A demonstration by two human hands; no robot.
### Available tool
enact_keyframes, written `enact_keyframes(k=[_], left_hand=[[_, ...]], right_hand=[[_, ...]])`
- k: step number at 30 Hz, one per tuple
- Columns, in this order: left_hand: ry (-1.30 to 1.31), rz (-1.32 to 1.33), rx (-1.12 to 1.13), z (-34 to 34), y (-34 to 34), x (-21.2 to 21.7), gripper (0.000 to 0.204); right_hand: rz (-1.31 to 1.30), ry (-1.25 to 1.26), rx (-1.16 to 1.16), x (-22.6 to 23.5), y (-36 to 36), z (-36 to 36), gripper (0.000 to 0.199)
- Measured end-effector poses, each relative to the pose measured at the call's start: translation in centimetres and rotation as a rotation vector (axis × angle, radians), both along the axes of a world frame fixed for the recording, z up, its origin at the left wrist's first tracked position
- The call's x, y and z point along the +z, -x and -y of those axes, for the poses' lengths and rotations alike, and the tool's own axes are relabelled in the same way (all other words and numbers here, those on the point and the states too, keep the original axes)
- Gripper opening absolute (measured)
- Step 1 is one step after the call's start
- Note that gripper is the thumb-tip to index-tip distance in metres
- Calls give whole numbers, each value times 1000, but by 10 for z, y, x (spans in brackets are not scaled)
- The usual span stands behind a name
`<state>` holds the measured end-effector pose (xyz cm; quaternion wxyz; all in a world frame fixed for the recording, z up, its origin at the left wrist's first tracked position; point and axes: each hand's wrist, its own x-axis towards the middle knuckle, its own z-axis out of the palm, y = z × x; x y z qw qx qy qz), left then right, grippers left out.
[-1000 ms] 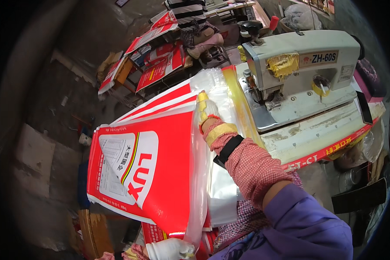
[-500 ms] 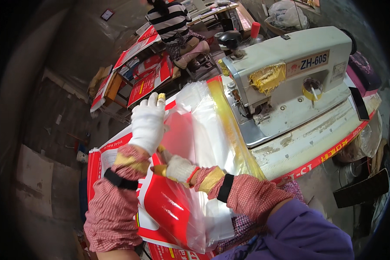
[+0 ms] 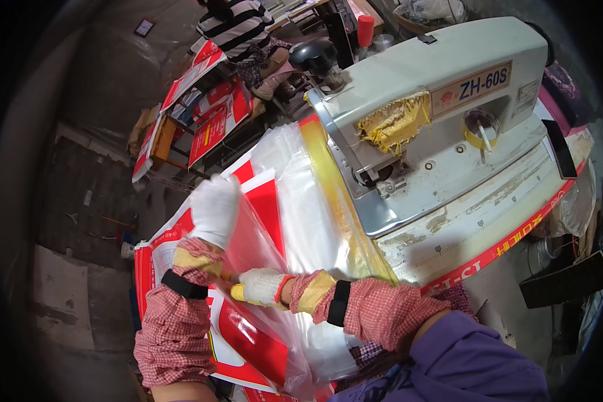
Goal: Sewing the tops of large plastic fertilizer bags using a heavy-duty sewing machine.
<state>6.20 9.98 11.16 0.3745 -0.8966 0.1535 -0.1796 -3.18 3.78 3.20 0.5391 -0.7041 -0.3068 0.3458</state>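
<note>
Red and white printed sacks (image 3: 253, 338) lie in a pile before me, with clear plastic film (image 3: 291, 184) over and beside them. My left hand (image 3: 214, 211), in a white glove, is closed at the film's upper left edge; its fingertips are hidden. The film stretches down from it toward my right hand (image 3: 260, 287). That hand wears a white glove with yellow fingertips and is closed on the film lower down, below my left wrist. To the right of the film stands a grey-white sewing machine (image 3: 435, 114), its needle area close to the yellowish film edge.
A black knob (image 3: 313, 57) and red thread cone (image 3: 365, 30) rise behind the machine head. A tape roll (image 3: 480, 130) sits against its body. Farther back, a person in a striped top (image 3: 238, 33) sits beside a bench with more red sacks (image 3: 221, 127). A dark box (image 3: 561, 280) is at lower right.
My left hand has gone from outstretched fingers to closed and moved slightly down and left, drawing the film up. My right hand has shifted slightly left and down. The whole view has shifted.
</note>
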Motion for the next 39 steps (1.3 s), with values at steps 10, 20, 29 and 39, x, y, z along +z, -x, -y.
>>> enact_keyframes(k=[10,20,29,39], left_hand=[[119,94,109,-49,-39,6,8],[-257,99,25,29,2,170,17],[-150,-29,57,58,37,174,24],[-171,-86,145,73,36,164,24]], right_hand=[[503,-109,2,-33,29,-37,42],[481,-516,481,-179,219,-123,31],[90,11,-434,-60,139,127,23],[247,-187,-876,-16,114,183,47]])
